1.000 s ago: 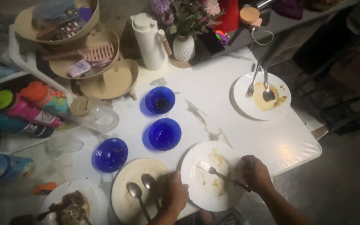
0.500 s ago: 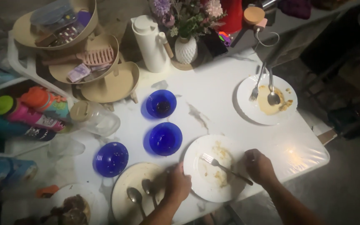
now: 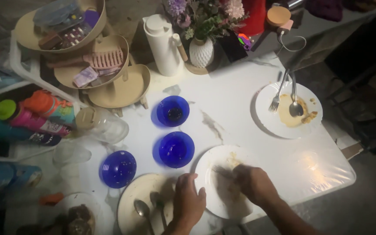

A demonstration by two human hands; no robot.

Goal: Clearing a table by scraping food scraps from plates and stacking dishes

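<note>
Hands work over a white table [image 3: 240, 109] strewn with used dishes. Our right hand [image 3: 253, 185] lies on the near white plate [image 3: 216, 167], fingers curled over the handle of a fork [image 3: 223, 172] whose blurred tines show to its left. Our left hand [image 3: 189, 201] grips that plate's left rim, thumb on top. Just left sits a cream plate [image 3: 138, 196] with two spoons [image 3: 146, 211]. Three blue bowls [image 3: 176, 149] stand beyond, toward the far left. Far right, another white plate [image 3: 283, 126] carries a fork and a spoon. A white jug [image 3: 162, 39] and a flower vase [image 3: 201, 52] stand at the far edge.
</note>
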